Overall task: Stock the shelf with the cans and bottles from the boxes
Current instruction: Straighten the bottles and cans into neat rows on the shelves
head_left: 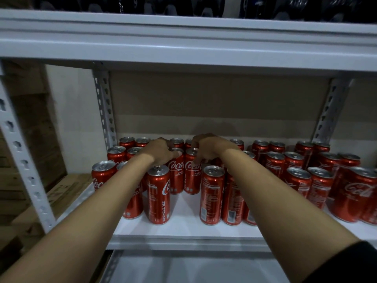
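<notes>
Cans of red cola crowd the white shelf point(183, 227), standing upright in loose rows from the left post to the right edge. Both bare arms reach in from below toward the middle of the pack. The left hand point(161, 153) curls over the top of one can point(177, 174) in the middle rows, thumb pressed near its rim and fingers wrapped round its far side. The right hand point(208, 149) grips the neighbouring can point(191, 174) the same way, fingers bent down over its lid and upper wall. These two cans stand side by side, touching or nearly so, labels facing out. In front of them two more cans stand apart with a bare strip of shelf between: a front left can point(158, 195) and a front right can point(212, 195). Dark bottles point(204, 5) line the upper shelf, only their bottoms showing. Cardboard boxes point(61, 193) sit stacked beyond the left post point(24, 160).
</notes>
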